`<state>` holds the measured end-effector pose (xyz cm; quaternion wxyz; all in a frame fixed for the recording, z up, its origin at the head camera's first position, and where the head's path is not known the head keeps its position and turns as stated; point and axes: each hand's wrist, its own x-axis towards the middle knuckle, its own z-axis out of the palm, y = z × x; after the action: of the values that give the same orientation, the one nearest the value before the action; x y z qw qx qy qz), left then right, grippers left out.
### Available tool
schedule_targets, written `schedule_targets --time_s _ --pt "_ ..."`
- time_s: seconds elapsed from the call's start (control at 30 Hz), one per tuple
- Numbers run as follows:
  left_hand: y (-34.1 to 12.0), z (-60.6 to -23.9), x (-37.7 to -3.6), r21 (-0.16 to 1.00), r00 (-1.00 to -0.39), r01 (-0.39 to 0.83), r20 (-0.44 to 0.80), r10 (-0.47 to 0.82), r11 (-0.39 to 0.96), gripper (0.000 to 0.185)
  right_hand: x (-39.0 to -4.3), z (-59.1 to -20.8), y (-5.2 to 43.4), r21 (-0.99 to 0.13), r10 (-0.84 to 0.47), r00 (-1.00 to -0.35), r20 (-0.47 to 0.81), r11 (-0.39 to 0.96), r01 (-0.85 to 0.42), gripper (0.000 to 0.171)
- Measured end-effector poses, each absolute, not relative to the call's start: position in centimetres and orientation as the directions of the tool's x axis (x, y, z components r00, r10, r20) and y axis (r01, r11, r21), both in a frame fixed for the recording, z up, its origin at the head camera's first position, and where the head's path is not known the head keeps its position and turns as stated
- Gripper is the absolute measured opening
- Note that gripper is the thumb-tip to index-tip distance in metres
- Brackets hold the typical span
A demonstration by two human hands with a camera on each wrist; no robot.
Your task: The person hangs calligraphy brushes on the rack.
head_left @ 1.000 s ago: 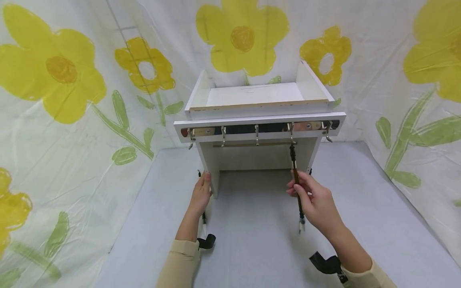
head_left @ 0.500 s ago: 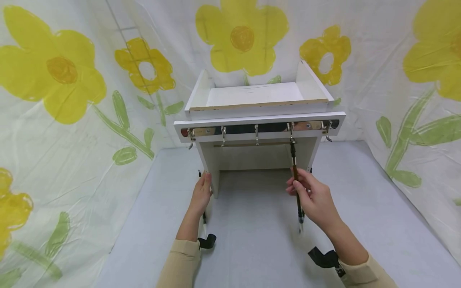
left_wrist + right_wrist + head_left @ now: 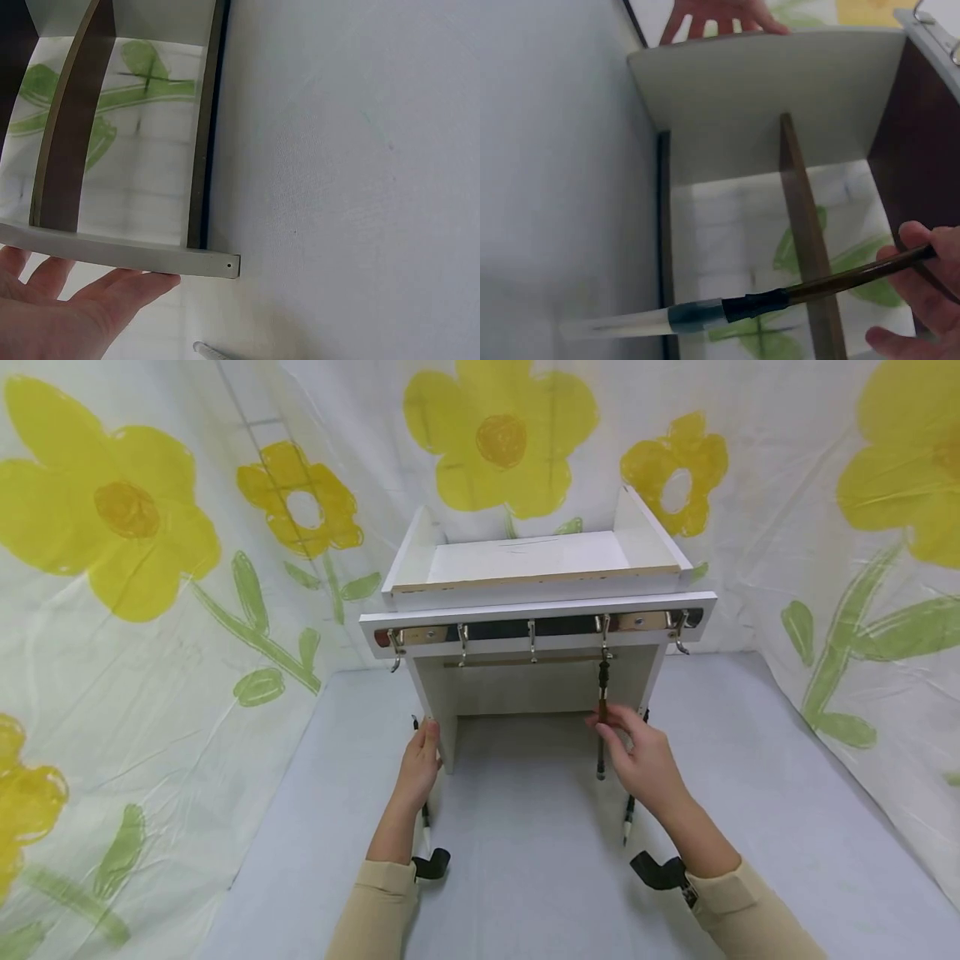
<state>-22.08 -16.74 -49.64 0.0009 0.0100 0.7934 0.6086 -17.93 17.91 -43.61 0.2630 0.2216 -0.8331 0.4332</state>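
My right hand [image 3: 643, 760] pinches a calligraphy brush [image 3: 603, 681] by its brown handle, below the coat-hook rail [image 3: 495, 628]. The top of the brush is at the fourth hook [image 3: 604, 625] from the left; whether its loop is over the hook I cannot tell. In the right wrist view the pale tip of the brush [image 3: 840, 283] points left, past a dark ferrule. My left hand [image 3: 415, 768] rests against the outer left side of the white shelf [image 3: 442, 710], its fingers fairly straight along the panel [image 3: 120, 253] in the left wrist view.
Another brush [image 3: 628, 818] lies on the pale tabletop [image 3: 525, 877] by the shelf's right side, partly behind my right hand. A further brush [image 3: 426, 818] lies at the left, partly covered by my left hand. A flower-printed curtain [image 3: 180, 693] surrounds the table.
My right hand has moved left and slightly up with the brush, whose lower end has swung left, away from the brush lying at the right. My left hand and the shelf stay put.
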Motion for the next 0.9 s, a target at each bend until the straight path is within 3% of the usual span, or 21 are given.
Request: schedule_targets --time_s 0.3,0.43,0.57,0.77,0.9 --pt "-17.2 -48.8 -21.3 0.967 -0.998 -0.035 -0.046 0.036 0.254 0.068 -18.3 -44.0 17.7 -0.631 -0.154 -0.789 0.595 0.517 -0.578 0.027" --pt "-16.8 -47.2 -20.6 0.965 -0.997 -0.038 -0.054 0.054 0.258 0.065 -17.8 -43.6 18.6 -0.621 -0.119 -0.787 0.605 0.548 -0.560 0.034" --pt "-16.8 -48.2 -21.0 0.962 -0.999 -0.010 -0.022 0.041 0.273 0.071 -17.2 -42.8 20.1 -0.614 -0.048 -0.769 0.638 0.572 -0.545 0.037" --pt "-17.0 -49.6 -21.7 0.961 -1.000 0.002 -0.005 0.024 0.277 0.077 -17.2 -42.7 22.6 -0.702 0.150 -0.815 0.560 0.609 -0.370 0.031" --pt "-16.9 -49.5 -22.0 0.964 -1.000 0.000 -0.007 0.026 0.267 0.078 -17.6 -43.6 23.8 -0.744 0.198 -0.861 0.468 0.613 -0.264 0.033"
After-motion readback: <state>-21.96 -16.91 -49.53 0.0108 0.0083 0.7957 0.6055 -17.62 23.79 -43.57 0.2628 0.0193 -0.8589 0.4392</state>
